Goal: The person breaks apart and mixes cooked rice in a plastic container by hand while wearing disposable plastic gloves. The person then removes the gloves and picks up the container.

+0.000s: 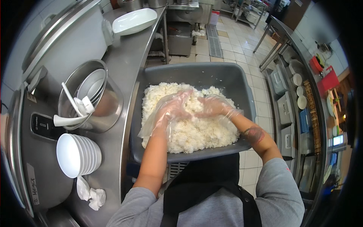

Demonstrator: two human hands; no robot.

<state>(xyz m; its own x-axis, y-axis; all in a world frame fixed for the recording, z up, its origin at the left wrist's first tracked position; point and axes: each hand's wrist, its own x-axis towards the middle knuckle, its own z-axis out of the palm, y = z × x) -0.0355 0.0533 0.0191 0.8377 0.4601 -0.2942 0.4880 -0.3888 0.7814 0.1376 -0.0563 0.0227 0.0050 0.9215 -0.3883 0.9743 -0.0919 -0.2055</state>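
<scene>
Before me is a deep grey plastic tub [195,67] with a large bed of cooked white rice [198,137] in it. Both of my hands wear loose, clear disposable gloves. On the left of the rice, my left hand [171,107] is cupped, its fingers partly sunk in the grains. Facing it, my right hand [215,107] curls inward over the right part of the rice. A mound of rice sits between the two palms, touched from both sides. Some fingertips are hidden by rice. Stray grains stick to the tub's far wall.
Left of the tub runs a steel counter [124,59] with a metal pot [109,109] of bowls and white-handled utensils, stacked white bowls [78,155], crumpled tissue [96,197] and a white dish [135,21]. A shelved steel table [307,68] stands right.
</scene>
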